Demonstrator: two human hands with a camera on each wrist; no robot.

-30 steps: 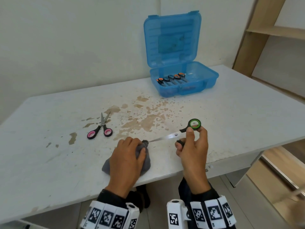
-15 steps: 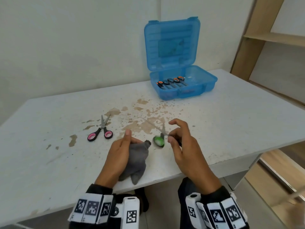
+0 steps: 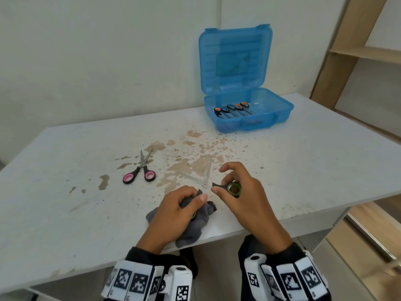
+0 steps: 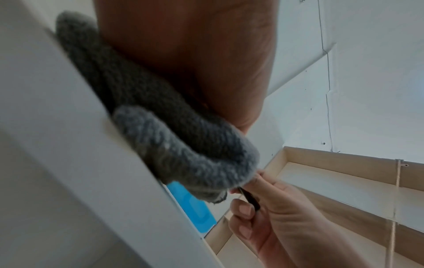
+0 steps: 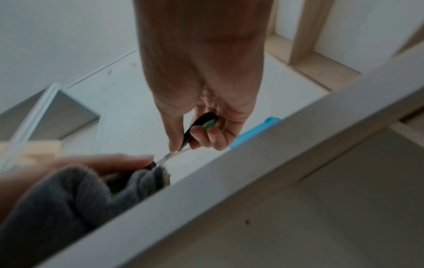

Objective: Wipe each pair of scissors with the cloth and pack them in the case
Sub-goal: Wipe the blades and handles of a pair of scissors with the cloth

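Now: your right hand (image 3: 240, 192) pinches the green-handled scissors (image 3: 233, 189), blades spread; left hand (image 3: 173, 211) grips cloth (image 3: 195, 224) round the other handle. Wipe each blade pivot-to-tip.

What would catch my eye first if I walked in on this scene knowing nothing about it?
Probably the bright blue plastic case standing open at the back of the table, with orange-handled scissors already inside. Next, at the table's front edge, the two hands: the right hand holds green-handled scissors with blades spread, while the left hand grips a grey cloth. Pink-handled scissors lie on the stained tabletop to the left.
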